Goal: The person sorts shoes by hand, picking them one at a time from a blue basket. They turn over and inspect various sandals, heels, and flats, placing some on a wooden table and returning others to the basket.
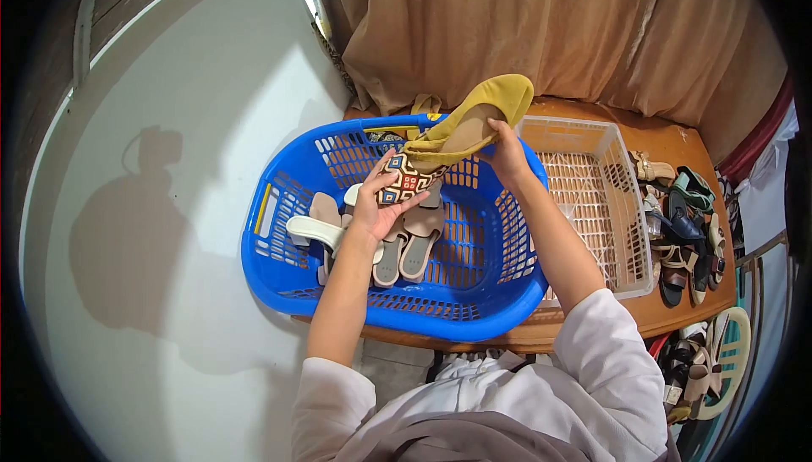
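A yellow slingback shoe (475, 115) is held up over the blue plastic basket (507, 317), between both hands. The right hand (507, 156) grips its side, thumb laid over the edge of the opening and the fingers mostly hidden behind. The left hand (382, 200) is partly closed around a patterned piece (409, 181) in red, blue, cream and black at the shoe's lower end (whether it belongs to the yellow shoe or is a separate shoe, I cannot tell). The shoe is tilted, its closed toe up and towards the right.

Inside the basket, several beige and grey sandals (416, 252) lie close together in the left and middle part, some partly covered by the left hand and forearm. A white sandal (315, 229) lies on top of them at the left (its far end passes behind the forearm). The basket's right part shows its bare slotted bottom.

The basket sits on a brown wooden surface (677, 134). Just beside it, to the right, is a clear plastic crate (632, 200) with a lattice bottom. Beyond the crate, assorted shoes (681, 217) are crowded together near the surface's right end. Lower right, more footwear (695, 369) lies against a pale green plastic chair (739, 360). A brown curtain (474, 22) hangs behind the surface.
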Demonstrator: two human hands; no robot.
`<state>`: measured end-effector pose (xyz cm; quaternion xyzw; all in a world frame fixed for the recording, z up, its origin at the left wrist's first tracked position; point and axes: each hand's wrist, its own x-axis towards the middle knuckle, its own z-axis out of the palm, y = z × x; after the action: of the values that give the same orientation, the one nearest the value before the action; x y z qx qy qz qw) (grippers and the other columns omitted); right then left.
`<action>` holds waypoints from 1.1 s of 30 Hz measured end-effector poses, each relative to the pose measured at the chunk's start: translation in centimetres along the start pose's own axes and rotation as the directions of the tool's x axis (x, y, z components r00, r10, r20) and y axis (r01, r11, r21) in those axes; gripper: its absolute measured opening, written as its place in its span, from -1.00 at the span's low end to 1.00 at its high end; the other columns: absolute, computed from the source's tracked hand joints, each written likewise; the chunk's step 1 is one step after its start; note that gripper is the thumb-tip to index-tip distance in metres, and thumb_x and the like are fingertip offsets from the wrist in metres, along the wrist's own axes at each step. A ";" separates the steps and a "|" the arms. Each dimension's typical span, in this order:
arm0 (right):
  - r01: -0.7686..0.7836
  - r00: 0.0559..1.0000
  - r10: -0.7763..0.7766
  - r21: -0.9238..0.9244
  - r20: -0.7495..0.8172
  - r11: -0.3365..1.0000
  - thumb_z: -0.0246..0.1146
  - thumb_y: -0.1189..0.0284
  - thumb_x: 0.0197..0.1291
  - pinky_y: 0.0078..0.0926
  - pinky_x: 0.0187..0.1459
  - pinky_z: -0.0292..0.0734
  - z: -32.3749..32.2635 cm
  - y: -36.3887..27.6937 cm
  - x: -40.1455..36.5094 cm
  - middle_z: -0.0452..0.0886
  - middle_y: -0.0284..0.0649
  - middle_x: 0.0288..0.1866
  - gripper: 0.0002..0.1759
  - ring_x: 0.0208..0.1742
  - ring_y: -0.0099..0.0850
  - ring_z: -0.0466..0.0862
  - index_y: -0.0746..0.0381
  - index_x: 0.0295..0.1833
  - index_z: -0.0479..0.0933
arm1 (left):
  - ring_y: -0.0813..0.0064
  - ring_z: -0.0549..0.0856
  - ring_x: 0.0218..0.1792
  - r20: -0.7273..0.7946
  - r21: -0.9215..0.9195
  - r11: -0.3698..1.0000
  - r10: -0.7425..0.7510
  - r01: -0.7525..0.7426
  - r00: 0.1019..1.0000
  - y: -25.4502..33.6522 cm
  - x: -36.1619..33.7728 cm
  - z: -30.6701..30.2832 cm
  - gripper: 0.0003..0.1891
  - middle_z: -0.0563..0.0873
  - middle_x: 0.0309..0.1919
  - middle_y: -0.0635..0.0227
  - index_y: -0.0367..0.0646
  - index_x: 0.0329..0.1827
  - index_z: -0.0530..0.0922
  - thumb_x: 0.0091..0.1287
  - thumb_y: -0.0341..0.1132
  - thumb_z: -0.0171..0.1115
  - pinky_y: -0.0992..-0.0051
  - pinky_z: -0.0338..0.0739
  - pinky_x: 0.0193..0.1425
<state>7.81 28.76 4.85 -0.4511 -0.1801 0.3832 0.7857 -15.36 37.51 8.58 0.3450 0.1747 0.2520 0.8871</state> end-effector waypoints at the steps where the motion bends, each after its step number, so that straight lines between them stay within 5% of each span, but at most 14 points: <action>1: 0.019 1.000 -0.020 -0.054 -0.012 0.998 0.15 0.14 0.13 0.01 0.16 0.24 0.0 0.1 0.2 0.36 -0.20 0.12 -0.46 0.18 -0.32 0.36 0.14 0.17 0.23 | 0.00 0.55 0.06 -0.003 0.006 1.000 0.009 -0.009 1.000 0.0 -0.1 0.3 -0.32 0.43 0.14 -0.06 -0.10 0.41 0.06 0.16 -0.46 0.02 0.03 0.54 0.09; 3: 0.057 0.997 -0.064 -0.161 -0.037 0.985 0.15 0.08 0.14 -0.04 0.12 0.30 0.5 -0.3 0.0 0.36 -0.20 0.12 -0.44 0.18 -0.33 0.36 0.09 0.18 0.23 | -0.02 0.50 0.13 -0.007 0.038 0.999 0.015 -0.014 1.000 -0.1 -0.3 0.7 -0.32 0.40 0.19 -0.02 -0.09 0.40 0.09 0.13 -0.46 0.00 -0.01 0.48 0.13; 7: 0.165 0.971 -0.154 0.051 -0.183 0.985 0.09 -0.03 0.19 -0.20 0.00 0.46 1.6 -3.0 -1.7 0.38 -0.23 0.07 -0.48 0.20 -0.36 0.37 -0.02 0.16 0.21 | -0.01 0.48 0.15 0.016 0.056 0.998 0.036 -0.036 0.999 -0.2 -0.4 0.6 -0.31 0.40 0.20 0.01 -0.09 0.38 0.13 0.08 -0.46 -0.01 -0.02 0.47 0.14; 10: 0.413 0.911 -0.400 0.188 -0.103 0.891 -0.02 -0.11 0.24 -0.25 0.06 0.43 -0.2 -3.1 -0.6 0.42 -0.23 0.08 -0.44 0.17 -0.36 0.41 0.03 0.19 0.24 | 0.04 0.53 0.09 0.020 0.046 0.998 0.044 -0.045 0.999 -0.1 -0.7 0.8 -0.32 0.43 0.16 0.02 -0.09 0.38 0.15 0.09 -0.48 -0.01 0.01 0.51 0.10; 17: 0.083 0.984 -0.125 0.290 0.130 0.954 -0.29 -0.24 0.26 -0.14 0.16 0.35 -0.3 -2.7 -0.9 0.40 -0.20 0.20 -0.28 0.19 -0.26 0.41 0.07 0.26 0.26 | 0.09 0.54 0.09 0.063 0.047 0.996 0.078 -0.081 0.995 0.0 -1.1 1.2 -0.32 0.43 0.16 0.07 -0.09 0.36 0.19 0.05 -0.50 -0.02 0.03 0.52 0.10; 20: 0.019 0.994 -0.051 0.305 0.099 0.952 -0.30 -0.27 0.23 -0.03 0.17 0.31 1.1 -2.2 -1.7 0.39 -0.19 0.21 -0.25 0.23 -0.23 0.38 0.08 0.26 0.26 | 0.10 0.53 0.10 0.059 0.033 0.994 0.102 -0.104 0.993 0.0 -0.9 0.9 -0.31 0.43 0.17 0.07 -0.09 0.36 0.20 0.03 -0.51 -0.02 0.02 0.52 0.11; 28: -0.005 0.995 -0.020 0.244 0.098 0.970 -0.30 -0.29 0.21 0.02 0.26 0.15 1.4 -0.9 -1.4 0.27 -0.14 0.32 -0.17 0.34 -0.17 0.24 0.12 0.32 0.19 | 0.13 0.54 0.07 0.030 0.102 0.990 0.098 -0.101 0.995 0.2 -0.7 0.3 -0.30 0.44 0.15 0.09 -0.08 0.35 0.21 0.01 -0.48 0.00 0.08 0.56 0.07; 33: 0.081 0.993 -0.090 0.116 0.076 0.990 -0.21 -0.26 0.22 -0.01 0.24 0.15 0.8 0.7 0.8 0.20 -0.16 0.35 -0.21 0.36 -0.21 0.20 0.05 0.38 0.02 | 0.09 0.55 0.05 0.020 -0.088 0.995 0.047 -0.045 0.999 -1.7 -0.1 -0.1 -0.41 0.45 0.14 0.05 -0.08 0.33 0.22 0.15 -0.41 -0.01 0.14 0.58 0.02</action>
<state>7.51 30.01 4.67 -0.3819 -0.2091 0.3765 0.8177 -14.91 36.45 7.38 0.3126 0.1457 0.2757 0.8972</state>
